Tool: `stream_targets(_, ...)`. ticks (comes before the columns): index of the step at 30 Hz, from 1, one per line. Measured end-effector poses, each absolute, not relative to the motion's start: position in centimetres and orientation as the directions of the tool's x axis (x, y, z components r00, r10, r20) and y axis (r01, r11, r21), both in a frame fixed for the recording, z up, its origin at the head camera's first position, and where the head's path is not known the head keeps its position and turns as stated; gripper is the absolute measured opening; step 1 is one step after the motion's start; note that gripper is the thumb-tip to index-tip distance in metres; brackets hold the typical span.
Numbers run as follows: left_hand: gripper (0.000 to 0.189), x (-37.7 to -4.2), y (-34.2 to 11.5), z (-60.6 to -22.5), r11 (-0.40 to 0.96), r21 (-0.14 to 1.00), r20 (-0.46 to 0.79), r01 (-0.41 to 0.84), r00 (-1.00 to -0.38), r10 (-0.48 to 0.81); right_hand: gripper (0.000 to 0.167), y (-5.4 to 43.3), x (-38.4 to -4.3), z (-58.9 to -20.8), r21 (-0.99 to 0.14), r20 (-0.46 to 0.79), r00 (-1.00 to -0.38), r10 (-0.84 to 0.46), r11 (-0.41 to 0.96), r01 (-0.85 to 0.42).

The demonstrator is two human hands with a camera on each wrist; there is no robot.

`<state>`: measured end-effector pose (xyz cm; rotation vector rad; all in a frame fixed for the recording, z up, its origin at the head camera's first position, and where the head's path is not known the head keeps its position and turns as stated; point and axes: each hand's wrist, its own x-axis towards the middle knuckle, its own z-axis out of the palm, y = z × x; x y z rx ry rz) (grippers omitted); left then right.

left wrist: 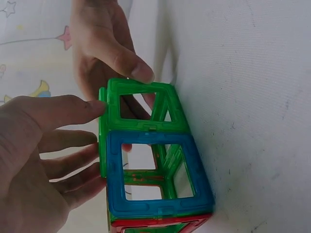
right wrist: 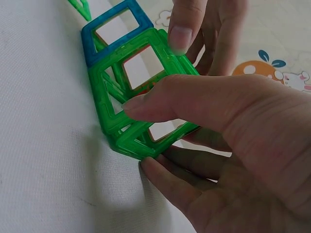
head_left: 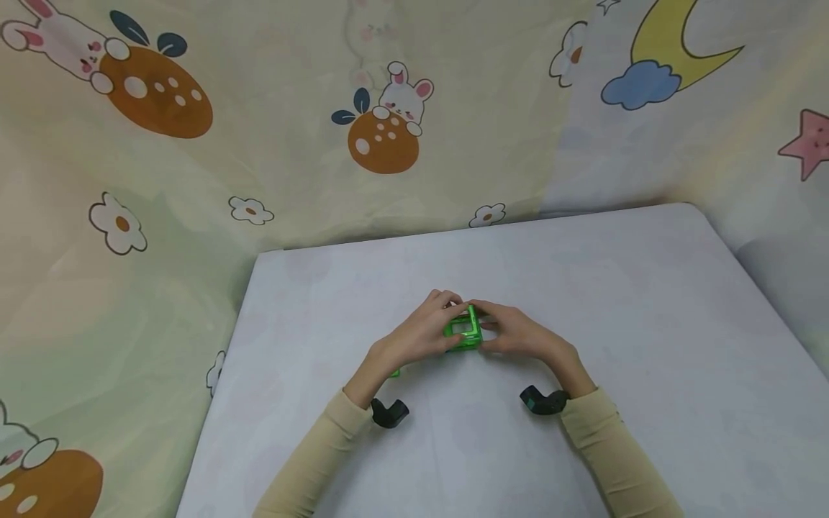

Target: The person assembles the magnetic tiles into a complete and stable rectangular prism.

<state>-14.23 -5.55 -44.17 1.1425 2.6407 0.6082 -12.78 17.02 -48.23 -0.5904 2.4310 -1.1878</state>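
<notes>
A hollow block of translucent magnetic tiles (head_left: 476, 331) stands on the table between both hands. Green square tiles (left wrist: 113, 104), a blue square tile (left wrist: 115, 179) and a red-edged tile (left wrist: 160, 223) show in the left wrist view. My left hand (head_left: 421, 332) holds the block from the left, its thumb and fingertips at the top green tile. From the right, my right hand (head_left: 518, 333) grips the green end, with the thumb (right wrist: 160, 99) across a tile and a fingertip at the lower corner. Parts of the block are hidden behind the hands.
Another green tile piece (head_left: 395, 373) lies on the white table (head_left: 453, 446), partly behind the left wrist. Black wrist cameras (head_left: 390, 414) sit at both cuffs. A patterned cloth (head_left: 278, 129) hangs behind the table's far edge.
</notes>
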Motion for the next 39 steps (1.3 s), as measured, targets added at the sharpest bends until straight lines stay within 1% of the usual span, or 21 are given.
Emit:
stream_targets(10, 0.057, -14.0, -6.2, -44.3, 0.632, 0.463, -0.019, 0.621, -0.706, 0.708, 0.081, 16.7, -13.0, -48.2, -0.797, -0.139, -0.840, -0.524, 0.563, -0.219)
stream_targets(16, 0.056, -13.7, -6.9, -44.4, 0.643, 0.486, -0.022, 0.591, -0.728, 0.686, 0.081, 16.5, -13.1, -48.3, -0.791, -0.145, -0.839, -0.525, 0.571, -0.221)
stream_targets(25, 0.056, -13.2, -9.4, -44.8, 0.688, 0.523, -0.033, 0.504, -0.794, 0.607, 0.083, 16.5, -13.3, -48.3, -0.768, -0.172, -0.851, -0.497, 0.609, -0.201)
stream_targets(30, 0.059, -12.6, -10.9, -44.9, 0.724, 0.517, -0.053, 0.456, -0.827, 0.559, 0.083, 16.5, -13.1, -48.4, -0.773, -0.173, -0.851, -0.496, 0.604, -0.195)
stream_targets(39, 0.067, -11.7, -13.6, -45.4, 0.783, 0.479, -0.108, 0.398, -0.858, 0.502, 0.081, 16.6, -13.0, -48.5, -0.783, -0.170, -0.850, -0.499, 0.592, -0.191)
